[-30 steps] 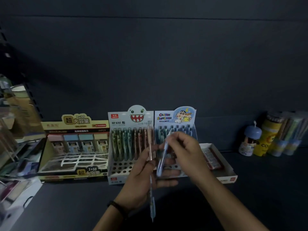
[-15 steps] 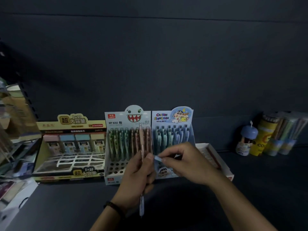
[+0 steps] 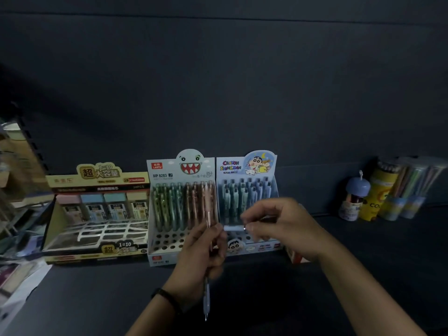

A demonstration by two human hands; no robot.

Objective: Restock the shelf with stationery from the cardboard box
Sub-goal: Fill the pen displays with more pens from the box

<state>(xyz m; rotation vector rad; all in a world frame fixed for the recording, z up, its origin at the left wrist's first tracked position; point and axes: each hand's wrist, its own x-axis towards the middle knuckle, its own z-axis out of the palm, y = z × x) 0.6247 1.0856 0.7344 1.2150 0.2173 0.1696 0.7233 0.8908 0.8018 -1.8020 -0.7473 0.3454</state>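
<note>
A pale blue pen [image 3: 233,228] lies level in the pinch of the right hand [image 3: 281,226], just in front of the Crayon Shinchan display box [image 3: 230,166] at 12 o'clock. The left hand [image 3: 203,251] grips upright pens [image 3: 206,297] before the monster-face box [image 3: 164,241] at 11 o'clock. The step looks like sorting pens into holders. Next, I judge, the blue pen needs tipping upright and lowering into a free hole. On the shelf [image 3: 266,299], a lead-refill box [image 3: 97,180] sits at 9 o'clock and tubs [image 3: 373,202] at 3.

Dim, perhaps blurred at edges
</note>
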